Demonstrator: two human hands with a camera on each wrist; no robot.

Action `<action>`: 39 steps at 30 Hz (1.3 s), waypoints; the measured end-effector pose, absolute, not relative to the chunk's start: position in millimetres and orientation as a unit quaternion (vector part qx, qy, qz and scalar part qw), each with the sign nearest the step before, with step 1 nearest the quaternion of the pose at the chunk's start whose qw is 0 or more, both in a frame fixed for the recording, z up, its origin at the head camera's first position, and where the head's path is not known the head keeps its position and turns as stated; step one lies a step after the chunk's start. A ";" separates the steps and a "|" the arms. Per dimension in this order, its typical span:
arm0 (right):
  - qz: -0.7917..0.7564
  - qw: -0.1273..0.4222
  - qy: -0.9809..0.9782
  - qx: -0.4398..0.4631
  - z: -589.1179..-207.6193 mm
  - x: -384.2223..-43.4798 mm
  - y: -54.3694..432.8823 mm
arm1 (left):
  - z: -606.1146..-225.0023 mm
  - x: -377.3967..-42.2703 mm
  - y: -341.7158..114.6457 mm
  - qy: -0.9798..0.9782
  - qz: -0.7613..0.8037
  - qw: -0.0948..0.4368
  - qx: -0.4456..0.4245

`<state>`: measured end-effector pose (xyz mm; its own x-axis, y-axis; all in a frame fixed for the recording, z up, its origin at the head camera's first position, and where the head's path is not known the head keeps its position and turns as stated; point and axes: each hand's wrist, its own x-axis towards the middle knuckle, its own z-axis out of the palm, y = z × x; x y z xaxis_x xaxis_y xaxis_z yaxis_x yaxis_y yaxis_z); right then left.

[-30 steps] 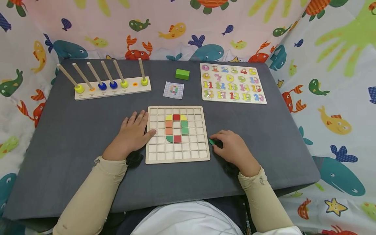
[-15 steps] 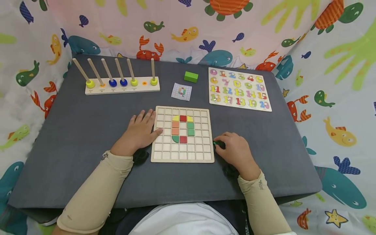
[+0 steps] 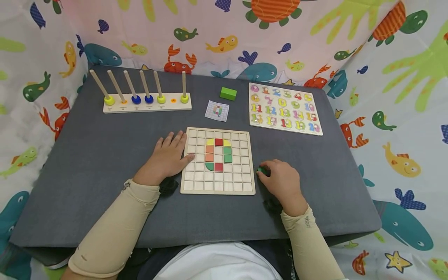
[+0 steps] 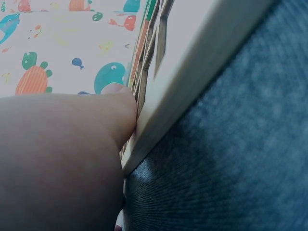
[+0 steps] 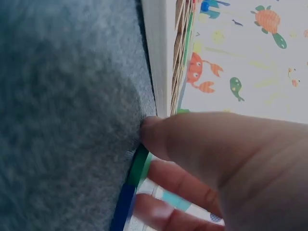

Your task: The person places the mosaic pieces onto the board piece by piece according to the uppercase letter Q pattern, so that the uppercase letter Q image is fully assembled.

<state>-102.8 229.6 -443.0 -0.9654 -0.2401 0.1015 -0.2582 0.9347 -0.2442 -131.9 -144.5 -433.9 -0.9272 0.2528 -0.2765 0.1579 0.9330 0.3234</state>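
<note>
A wooden grid board lies on the grey table, with yellow, red, orange and green tiles set in several of its squares. My left hand lies with straight fingers along the board's left edge, thumb over the rim. In the left wrist view the thumb touches the board's side. Just off the board's right edge, my right hand pinches a small green tile between thumb and fingers, close to the table. A blue piece adjoins it in the right wrist view; the fingers partly hide both.
Behind the board lie a small printed pattern card and a green block. A wooden peg stand with blue and yellow rings is at back left. A number puzzle board lies at back right. Printed cloth surrounds the table.
The head view has shifted, so the scene sits farther right. My right hand has drawn slightly away from the board's edge, and less of the green tile shows. My left hand stays at the board.
</note>
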 end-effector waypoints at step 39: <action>0.169 0.080 -0.944 0.270 -430.0 -114.6 180.4 | -433.7 -133.6 -145.0 0.970 0.143 0.164 0.105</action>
<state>-114.6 180.4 -430.0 -0.8410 -0.4838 0.2421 -0.5378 0.7964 -0.2765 -133.6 -145.0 -433.7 -0.9244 0.2507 -0.2874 0.1570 0.9370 0.3121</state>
